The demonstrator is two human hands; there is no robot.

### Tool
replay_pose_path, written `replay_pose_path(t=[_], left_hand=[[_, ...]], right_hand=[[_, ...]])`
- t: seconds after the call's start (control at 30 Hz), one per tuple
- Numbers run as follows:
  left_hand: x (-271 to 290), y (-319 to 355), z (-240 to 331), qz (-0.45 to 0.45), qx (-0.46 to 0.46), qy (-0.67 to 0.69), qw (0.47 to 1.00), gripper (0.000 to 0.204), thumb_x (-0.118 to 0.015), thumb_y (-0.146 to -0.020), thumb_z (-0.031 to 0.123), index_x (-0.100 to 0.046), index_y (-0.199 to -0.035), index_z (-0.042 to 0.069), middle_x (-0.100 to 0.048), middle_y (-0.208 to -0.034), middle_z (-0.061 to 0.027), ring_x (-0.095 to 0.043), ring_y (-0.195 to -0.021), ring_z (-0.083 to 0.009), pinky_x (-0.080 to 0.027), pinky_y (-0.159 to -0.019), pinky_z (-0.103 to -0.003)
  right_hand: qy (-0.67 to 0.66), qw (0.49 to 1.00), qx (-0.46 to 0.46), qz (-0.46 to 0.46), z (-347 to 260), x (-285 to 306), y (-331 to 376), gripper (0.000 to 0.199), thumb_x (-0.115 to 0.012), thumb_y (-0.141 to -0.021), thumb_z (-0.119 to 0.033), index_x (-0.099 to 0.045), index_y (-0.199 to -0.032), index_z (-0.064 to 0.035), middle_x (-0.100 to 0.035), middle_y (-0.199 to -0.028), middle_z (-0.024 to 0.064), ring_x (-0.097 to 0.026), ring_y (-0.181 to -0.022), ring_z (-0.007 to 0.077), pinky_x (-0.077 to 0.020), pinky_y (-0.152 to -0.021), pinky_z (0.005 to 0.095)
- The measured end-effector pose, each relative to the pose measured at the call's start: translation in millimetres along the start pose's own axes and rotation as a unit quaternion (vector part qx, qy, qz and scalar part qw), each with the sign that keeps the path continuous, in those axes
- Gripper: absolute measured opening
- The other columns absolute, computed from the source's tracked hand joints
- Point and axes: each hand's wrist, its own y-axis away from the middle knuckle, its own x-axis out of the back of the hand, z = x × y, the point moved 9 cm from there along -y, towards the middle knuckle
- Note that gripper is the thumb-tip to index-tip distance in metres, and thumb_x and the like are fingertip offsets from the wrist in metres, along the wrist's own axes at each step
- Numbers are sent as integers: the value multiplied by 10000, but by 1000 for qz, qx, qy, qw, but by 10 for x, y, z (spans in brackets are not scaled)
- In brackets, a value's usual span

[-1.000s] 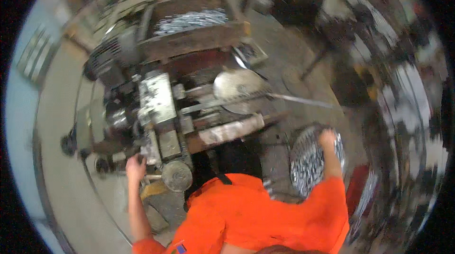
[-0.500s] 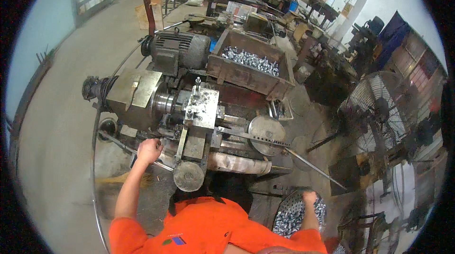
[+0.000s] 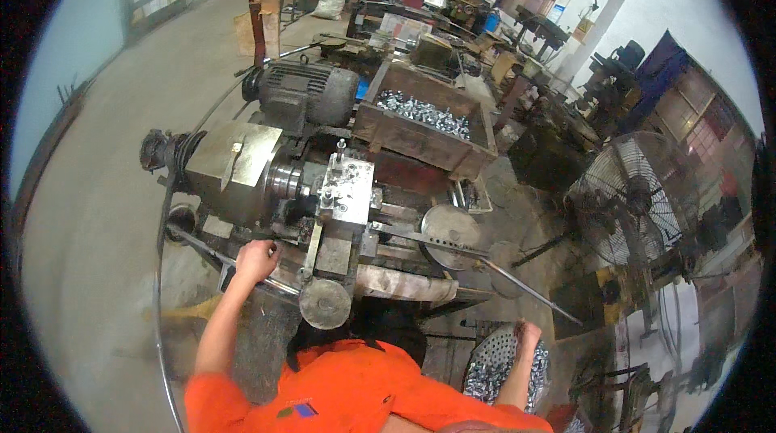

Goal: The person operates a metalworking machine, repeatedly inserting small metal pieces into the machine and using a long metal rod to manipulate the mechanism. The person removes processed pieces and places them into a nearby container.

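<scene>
My left hand [image 3: 257, 262] is closed, fingers curled, in front of the lathe's headstock [image 3: 232, 170] and just above a long metal bar [image 3: 281, 285]. Whatever its fingers hold, if anything, is too small to tell. Low on the right, my right hand [image 3: 528, 334] is closed above the rim of a perforated round basket [image 3: 498, 344]. Small shiny metal parts [image 3: 485, 380] fill this basket; what the right fingers hold is hidden. Between the hands stands the lathe, with a bright chuck [image 3: 284, 180] facing a tool block [image 3: 349, 188] on the slide.
A round handwheel [image 3: 325, 304] sticks out close to my body. A long lever [image 3: 529, 291] reaches rightward from a round disc [image 3: 453, 237]. Behind the lathe are a motor [image 3: 311, 92] and a wooden crate [image 3: 420, 138] of metal parts. A caged fan [image 3: 634, 199] stands at right.
My right hand has risen slightly from the basket's parts to above its rim. The left hand stays closed in nearly the same place. The whole view has shifted a little.
</scene>
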Motion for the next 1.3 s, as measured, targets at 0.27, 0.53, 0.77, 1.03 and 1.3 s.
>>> replay_pose_path(t=[0.27,0.53,0.77,1.03,1.3], left_hand=[[14,-54,164,-64,-100,88,989,252,-590,-769,282,-660,-928,99,-642,-819,-158,-607,-798,-341,-483,-708,-419],[1630,787,-564,121,-6,-51,991,211,-613,-773,230,-644,-930,93,-615,-711,-155,-590,-682,-346,-464,-618,-432],[1822,1878,-1619,124,193,-103,968,239,-616,-777,245,-649,-933,66,-616,-711,-160,-602,-688,-334,-461,-609,-419],[1211,2142,-1755,150,302,-22,941,355,-705,-721,212,-535,-936,-13,-604,-701,-205,-595,-695,-385,-463,-628,-451],[1116,2098,-2016,167,270,14,948,328,-695,-729,221,-518,-818,-41,-571,-667,-223,-569,-679,-413,-444,-595,-464]], right_hand=[[127,950,201,-205,-1705,-2166,770,182,-519,-742,-20,-690,-779,33,-658,-822,112,-577,-709,165,-454,-670,262],[119,665,547,-495,-3033,-4954,2751,249,-571,-545,-74,-700,-758,-76,-641,-949,178,-585,-912,321,-461,-814,375],[408,560,583,-425,-2669,-6403,2924,183,-604,-508,-168,-638,-610,-20,-621,-723,198,-591,-813,356,-496,-707,385],[371,631,477,-486,-2486,-6578,2755,191,-561,-555,-146,-653,-656,-12,-606,-705,226,-610,-729,380,-511,-675,384],[361,637,450,-511,-2384,-6673,2695,231,-565,-559,-158,-681,-720,-37,-623,-733,199,-632,-737,340,-505,-696,361]])
